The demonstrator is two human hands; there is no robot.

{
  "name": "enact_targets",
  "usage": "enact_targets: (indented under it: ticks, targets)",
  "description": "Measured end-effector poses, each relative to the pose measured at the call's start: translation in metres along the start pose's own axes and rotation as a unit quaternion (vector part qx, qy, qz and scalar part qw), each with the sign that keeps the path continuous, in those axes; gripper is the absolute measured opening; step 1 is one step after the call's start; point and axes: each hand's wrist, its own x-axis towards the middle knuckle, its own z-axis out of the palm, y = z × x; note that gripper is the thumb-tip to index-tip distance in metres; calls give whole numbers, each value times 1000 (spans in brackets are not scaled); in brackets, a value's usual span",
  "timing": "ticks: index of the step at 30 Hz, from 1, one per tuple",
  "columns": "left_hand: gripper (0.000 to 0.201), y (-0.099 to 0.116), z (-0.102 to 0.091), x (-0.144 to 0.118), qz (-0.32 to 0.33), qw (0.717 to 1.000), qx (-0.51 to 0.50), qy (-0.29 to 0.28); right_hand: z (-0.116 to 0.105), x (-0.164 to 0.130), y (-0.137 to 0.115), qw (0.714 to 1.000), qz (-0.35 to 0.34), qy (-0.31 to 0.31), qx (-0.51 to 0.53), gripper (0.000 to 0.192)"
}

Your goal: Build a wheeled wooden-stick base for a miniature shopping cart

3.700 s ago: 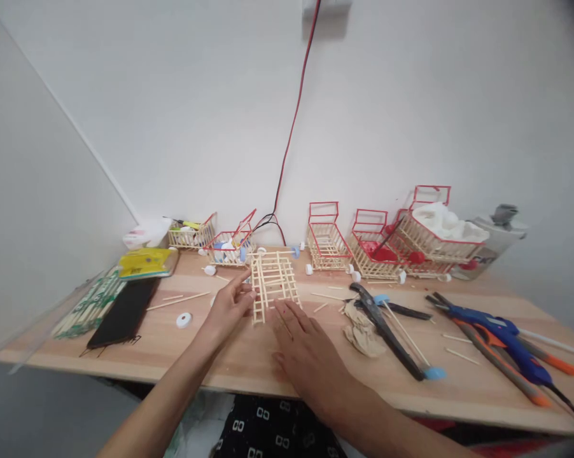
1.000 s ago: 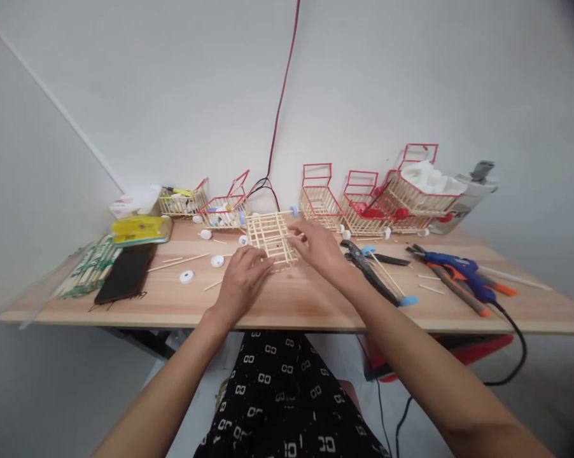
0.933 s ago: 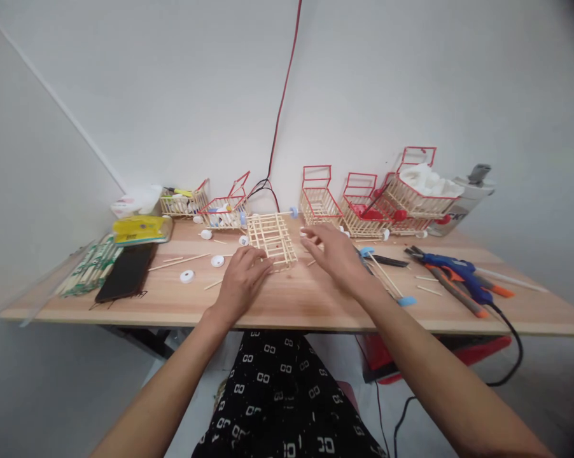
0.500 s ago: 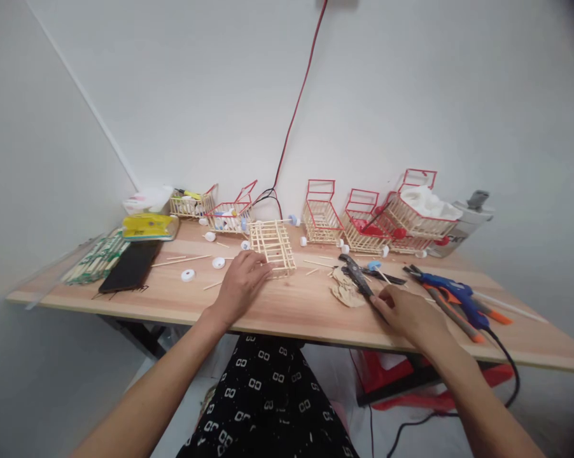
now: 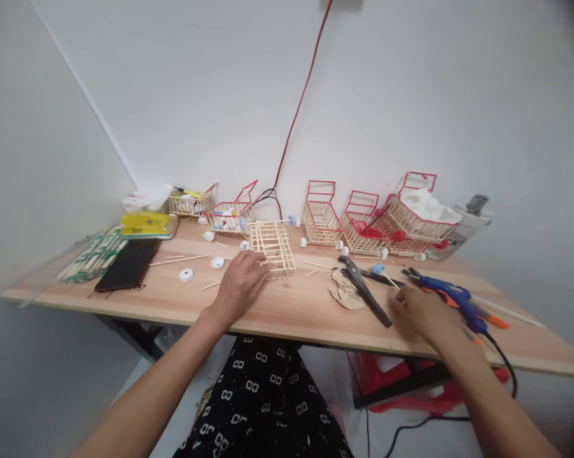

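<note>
A small basket of pale wooden sticks [image 5: 278, 245] lies on the table, with a stick axle and blue-and-white cap wheels [image 5: 293, 221] at its far end. My left hand [image 5: 242, 280] is closed at its near left corner, fingers together and thumb hidden. My right hand [image 5: 420, 313] hovers low over the table, fingers curled and a bit blurred. Close to its fingertips is a thin stick [image 5: 390, 278] with a blue cap [image 5: 378, 269]; whether they grip it is unclear. Black-handled cutters [image 5: 363, 289] lie just left of that hand.
Several little stick carts with red handles [image 5: 321, 219] line the wall. A blue glue gun [image 5: 452, 296] and its cable lie at right. Crumpled brown scraps [image 5: 347, 294], white caps [image 5: 186, 275], a black phone [image 5: 128, 264], bundled sticks [image 5: 92, 256] and a yellow packet [image 5: 148, 226] are about.
My right hand has let go of the black cutters and moved right, beside the capped stick. The capped stick has shifted slightly. My left hand stays at the basket.
</note>
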Motion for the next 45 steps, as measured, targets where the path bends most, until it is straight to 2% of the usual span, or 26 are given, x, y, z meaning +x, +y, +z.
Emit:
enact_targets:
  ticks: [2,3,7,11,16,18,24,26,28,30,31,33,34,36,39,42,45]
  targets:
    - [19,-1,0,-1,1,1000,3,1,-3,0,-1,999,20,-43,-15,28]
    - [19,-1,0,-1,3,1000,5,0,-4,0,0,999,25,-41,-18,29]
    - [19,-2,0,-1,8,1000,11,-2,0,5,9,999,30,15,-34,36]
    - [18,-1,0,-2,8,1000,16,-2,10,14,18,997,41,-43,-48,29]
    - [18,-1,0,-1,7,1000,22,-9,14,17,25,997,35,-54,-42,34]
    - [19,-1,0,-1,7,1000,21,-11,15,15,26,998,31,-39,-38,37]
    - [12,0,-1,0,-4,1000,16,-6,8,4,33,999,24,7,-32,29]
    - [10,0,-2,0,-3,1000,17,-7,0,0,38,999,19,47,-18,26]
    - [8,1,-3,0,-3,1000,20,-7,-10,-5,38,993,-16,115,7,23]
    - [8,2,-4,0,-6,999,33,-6,-20,-9,27,971,-104,211,48,23]
    - [8,3,-5,0,-6,999,44,-5,-25,-11,16,949,-169,256,77,24]
    - [9,4,-5,0,1,997,72,-5,-32,-14,-15,898,-286,306,132,27]
    - [10,4,-6,0,7,996,86,-7,-34,-15,-34,879,-331,309,151,27]
    - [12,4,-5,-1,19,994,111,-10,-34,-15,-73,856,-400,278,173,22]
    - [14,5,-5,-1,31,990,139,-13,-27,-10,-122,826,-455,259,210,16]
    - [15,5,-5,-1,38,985,164,-18,-17,-4,-150,818,-474,221,240,11]
    - [15,7,-7,-2,43,980,193,-21,-7,1,-162,813,-482,189,266,5]
